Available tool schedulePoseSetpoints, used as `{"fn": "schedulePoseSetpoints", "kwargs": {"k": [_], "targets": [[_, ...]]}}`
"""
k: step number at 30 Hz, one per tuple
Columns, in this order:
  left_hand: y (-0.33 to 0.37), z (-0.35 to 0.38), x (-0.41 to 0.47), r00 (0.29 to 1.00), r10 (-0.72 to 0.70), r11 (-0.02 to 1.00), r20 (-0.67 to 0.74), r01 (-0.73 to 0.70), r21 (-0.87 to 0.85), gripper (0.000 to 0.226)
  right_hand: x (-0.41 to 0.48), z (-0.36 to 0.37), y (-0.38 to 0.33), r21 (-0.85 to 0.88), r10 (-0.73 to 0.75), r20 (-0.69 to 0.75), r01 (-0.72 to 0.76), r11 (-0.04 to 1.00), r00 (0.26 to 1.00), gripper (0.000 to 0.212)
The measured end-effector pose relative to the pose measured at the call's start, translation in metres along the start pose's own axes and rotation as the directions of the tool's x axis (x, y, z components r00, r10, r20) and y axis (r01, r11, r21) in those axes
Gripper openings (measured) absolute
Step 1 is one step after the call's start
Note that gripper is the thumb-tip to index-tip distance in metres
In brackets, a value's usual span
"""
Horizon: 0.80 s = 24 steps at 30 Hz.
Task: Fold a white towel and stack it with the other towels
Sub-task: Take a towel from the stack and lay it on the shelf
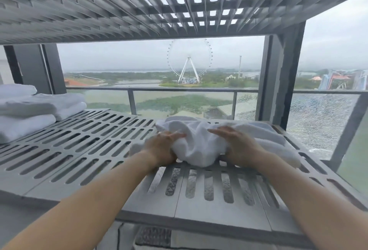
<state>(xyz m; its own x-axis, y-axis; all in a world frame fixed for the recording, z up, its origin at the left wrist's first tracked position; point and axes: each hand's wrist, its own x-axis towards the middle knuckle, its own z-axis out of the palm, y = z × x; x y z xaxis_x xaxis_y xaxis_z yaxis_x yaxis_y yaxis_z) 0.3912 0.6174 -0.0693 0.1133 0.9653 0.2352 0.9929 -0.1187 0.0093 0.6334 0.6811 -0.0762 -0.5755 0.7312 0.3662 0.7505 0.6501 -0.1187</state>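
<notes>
A crumpled white towel lies bunched on the grey slotted shelf, right of centre. My left hand grips its left side, fingers curled into the cloth. On the towel's right side my right hand holds the fabric too, thumb on top. Part of the towel trails off to the right behind my right wrist. A stack of folded white towels sits at the shelf's far left, well apart from both hands.
Another slotted grey shelf hangs close overhead. A thick grey post stands at the back right. Behind the shelf runs a glass balcony railing, with cracked glass on the right. Bare shelf lies between the stack and the crumpled towel.
</notes>
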Motion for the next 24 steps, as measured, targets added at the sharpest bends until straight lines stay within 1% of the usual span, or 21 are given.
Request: {"fn": "schedulePoseSetpoints", "kwargs": {"k": [2,3,4,5,7,8,9,10,11,12,13,14,15,17,19,20,21,22,23,24], "targets": [[-0.003,-0.003,-0.001,0.999,0.033,0.996,-0.007,-0.032,0.086,0.065,-0.001,0.002,0.0,-0.069,0.009,0.004,-0.009,0.998,1.0,0.058],[-0.006,-0.007,-0.002,0.999,0.05,0.991,-0.019,-0.047,0.126,0.063,-0.002,0.002,0.001,-0.085,0.028,-0.029,-0.03,0.996,0.999,0.054],[-0.009,-0.011,-0.004,0.997,0.066,0.985,-0.032,-0.06,0.165,0.06,-0.005,0.0,0.002,-0.102,0.055,-0.097,-0.065,0.993,0.994,0.049],[-0.012,-0.015,-0.007,0.996,0.081,0.976,-0.045,-0.07,0.206,0.058,-0.007,-0.003,0.003,-0.111,0.089,-0.201,-0.113,0.987,0.976,0.044],[-0.022,-0.022,-0.013,0.993,0.086,0.961,-0.084,-0.061,0.268,0.058,-0.014,-0.011,0.001,-0.082,0.167,-0.42,-0.22,0.972,0.892,0.034],[-0.027,-0.027,-0.017,0.987,0.082,0.962,-0.139,-0.042,0.27,0.056,-0.017,-0.016,-0.003,-0.052,0.194,-0.493,-0.251,0.967,0.848,0.029],[-0.033,-0.032,-0.019,0.975,0.082,0.962,-0.207,-0.023,0.271,0.052,-0.018,-0.019,-0.006,-0.026,0.211,-0.53,-0.265,0.964,0.822,0.026],[-0.039,-0.038,-0.022,0.958,0.088,0.96,-0.273,-0.008,0.28,0.05,-0.019,-0.022,-0.011,-0.016,0.216,-0.528,-0.264,0.965,0.821,0.027],[-0.044,-0.043,-0.025,0.942,0.102,0.953,-0.321,-0.001,0.302,0.048,-0.02,-0.023,-0.016,-0.015,0.202,-0.493,-0.241,0.97,0.846,0.03],[-0.049,-0.047,-0.029,0.931,0.116,0.946,-0.345,0.002,0.323,0.047,-0.022,-0.022,-0.021,-0.004,0.173,-0.423,-0.192,0.981,0.89,0.033],[-0.053,-0.05,-0.033,0.931,0.125,0.943,-0.343,-0.004,0.334,0.046,-0.025,-0.019,-0.027,0.026,0.136,-0.323,-0.135,0.991,0.937,0.033],[-0.056,-0.051,-0.039,0.943,0.124,0.944,-0.308,-0.016,0.329,0.044,-0.029,-0.015,-0.033,0.072,0.115,-0.212,-0.101,0.992,0.97,0.031],[-0.059,-0.05,-0.044,0.963,0.114,0.949,-0.243,-0.033,0.314,0.043,-0.033,-0.01,-0.04,0.124,0.115,-0.113,-0.101,0.987,0.987,0.03],[-0.065,-0.041,-0.058,0.993,0.096,0.964,-0.064,-0.076,0.255,0.05,-0.043,-0.002,-0.054,0.2,0.14,0.017,-0.14,0.97,0.99,0.038],[-0.067,-0.033,-0.071,0.995,0.06,0.995,0.08,-0.066,0.072,0.067,-0.048,0.0,-0.064,0.228,0.151,0.078,-0.165,0.96,0.985,0.055],[-0.067,-0.03,-0.076,0.993,0.048,0.998,0.111,-0.044,-0.038,0.073,-0.049,-0.001,-0.07,0.241,0.165,0.097,-0.184,0.953,0.981,0.064],[-0.065,-0.029,-0.078,0.992,0.059,0.99,0.115,-0.043,-0.132,0.074,-0.05,-0.003,-0.075,0.263,0.18,0.106,-0.202,0.943,0.978,0.071],[-0.062,-0.028,-0.079,0.991,0.082,0.982,0.11,-0.061,-0.181,0.071,-0.051,-0.005,-0.079,0.292,0.197,0.103,-0.219,0.931,0.975,0.074],[-0.059,-0.028,-0.079,0.99,0.103,0.971,0.097,-0.079,-0.225,0.065,-0.05,-0.006,-0.083,0.322,0.217,0.089,-0.234,0.917,0.972,0.072],[-0.057,-0.027,-0.078,0.993,0.101,0.955,0.067,-0.078,-0.287,0.059,-0.048,-0.006,-0.087,0.345,0.236,0.061,-0.242,0.907,0.97,0.065]]}}
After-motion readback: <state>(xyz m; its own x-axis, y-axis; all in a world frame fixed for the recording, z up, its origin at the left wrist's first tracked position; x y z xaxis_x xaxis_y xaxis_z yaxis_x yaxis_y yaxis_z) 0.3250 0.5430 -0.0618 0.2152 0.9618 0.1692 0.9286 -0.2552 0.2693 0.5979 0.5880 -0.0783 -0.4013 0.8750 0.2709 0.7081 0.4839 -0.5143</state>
